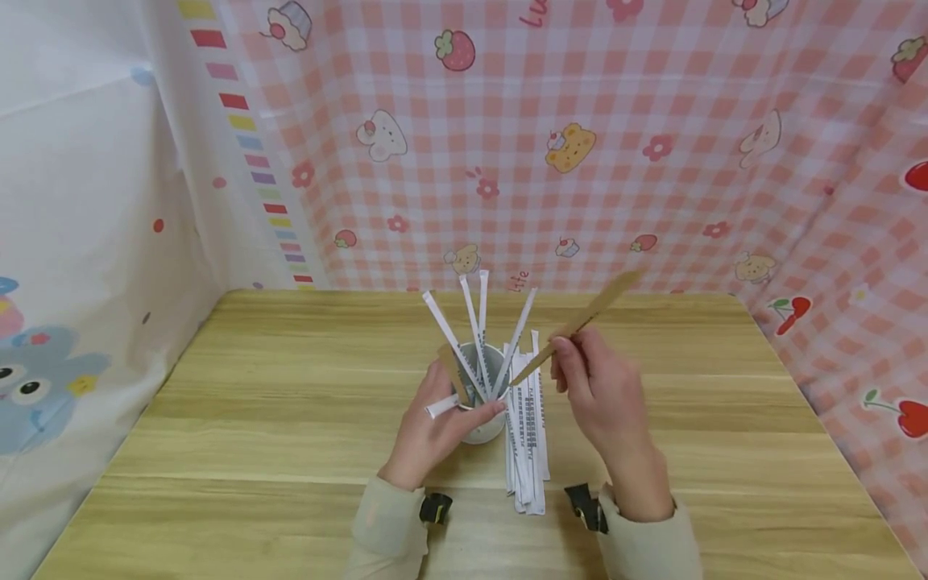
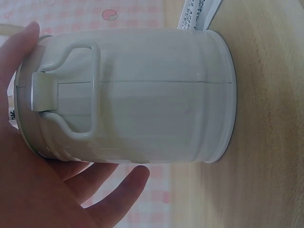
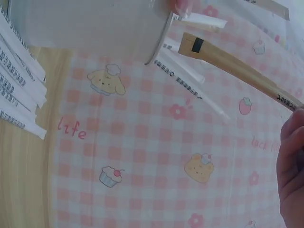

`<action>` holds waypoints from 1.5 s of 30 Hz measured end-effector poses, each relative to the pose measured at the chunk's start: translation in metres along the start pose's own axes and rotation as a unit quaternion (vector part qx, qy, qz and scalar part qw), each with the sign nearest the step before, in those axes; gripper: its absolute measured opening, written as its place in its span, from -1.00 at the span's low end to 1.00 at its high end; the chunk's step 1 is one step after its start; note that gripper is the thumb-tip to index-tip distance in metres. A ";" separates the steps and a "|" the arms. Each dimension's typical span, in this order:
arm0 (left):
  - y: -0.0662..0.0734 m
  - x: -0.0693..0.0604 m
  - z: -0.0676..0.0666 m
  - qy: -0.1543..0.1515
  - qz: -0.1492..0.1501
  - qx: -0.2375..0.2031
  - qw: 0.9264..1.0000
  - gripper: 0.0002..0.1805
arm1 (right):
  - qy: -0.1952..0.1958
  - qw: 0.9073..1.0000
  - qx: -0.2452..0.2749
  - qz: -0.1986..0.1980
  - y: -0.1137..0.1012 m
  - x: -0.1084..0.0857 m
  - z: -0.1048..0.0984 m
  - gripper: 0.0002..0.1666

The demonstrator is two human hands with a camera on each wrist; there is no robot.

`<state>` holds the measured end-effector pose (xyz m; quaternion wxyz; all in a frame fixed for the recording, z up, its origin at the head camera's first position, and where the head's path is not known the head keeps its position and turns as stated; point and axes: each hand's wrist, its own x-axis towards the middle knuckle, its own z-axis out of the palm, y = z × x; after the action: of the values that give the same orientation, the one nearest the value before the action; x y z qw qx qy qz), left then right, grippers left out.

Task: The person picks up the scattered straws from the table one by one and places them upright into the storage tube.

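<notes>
A white metal bucket with a small side handle stands upright on the table. My left hand holds it round its upper part, thumb on one side and fingers on the other. Several white paper-wrapped straws and a brown paper-wrapped stick lean out of its mouth. To the right, my right hand pinches another long brown paper-wrapped stick. This stick slants down toward the bucket's rim, and its lower end appears just outside the mouth in the right wrist view.
A bundle of white wrapped straws lies on the wooden table, close to the bucket's right side. Behind the table hangs a pink checked cloth, with a white cloth on the left.
</notes>
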<state>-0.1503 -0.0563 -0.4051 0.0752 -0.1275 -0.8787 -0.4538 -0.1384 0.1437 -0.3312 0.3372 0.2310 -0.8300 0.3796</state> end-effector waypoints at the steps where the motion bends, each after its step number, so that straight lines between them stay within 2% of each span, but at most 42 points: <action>1: 0.000 0.000 0.000 0.000 -0.001 0.004 1.000 -0.13 | -0.005 1.000 0.002 0.000 -0.001 0.000 0.002 -0.94; 5: 0.001 0.000 0.000 0.001 -0.003 0.015 1.000 -0.10 | -0.035 0.999 -0.005 -0.004 0.000 -0.001 0.010 -0.98; 9: 0.002 -0.001 -0.001 -0.002 -0.007 0.017 1.000 -0.12 | -0.070 0.997 -0.030 -0.010 0.002 -0.003 0.018 -0.91; 15: 0.002 0.000 -0.001 -0.016 -0.003 0.012 1.000 -0.16 | -0.138 0.988 -0.068 -0.006 0.004 -0.006 0.029 -0.81; 20: 0.001 0.001 -0.001 -0.024 0.000 0.014 1.000 -0.16 | -0.198 0.976 -0.094 -0.013 0.005 -0.009 0.040 -0.77; 24: 0.001 0.001 -0.001 -0.022 -0.006 0.023 0.999 -0.07 | -0.247 0.964 -0.103 -0.005 0.006 -0.012 0.046 -0.76; 33: 0.000 -0.001 -0.002 -0.026 -0.004 0.039 0.999 -0.02 | -0.319 0.941 -0.099 0.052 0.006 -0.013 0.045 -0.79; 39: 0.000 -0.002 -0.001 -0.017 -0.003 0.030 0.999 -0.04 | -0.346 0.930 -0.087 0.087 0.009 -0.011 0.038 -0.71; 45: 0.000 -0.001 -0.001 -0.007 -0.005 0.013 1.000 -0.07 | -0.330 0.933 -0.088 0.113 0.019 -0.008 0.026 -0.67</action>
<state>-0.1495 -0.0571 -0.4054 0.0683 -0.1248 -0.8857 -0.4420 -0.1553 0.1353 -0.3588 0.0178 0.2173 -0.9451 0.2434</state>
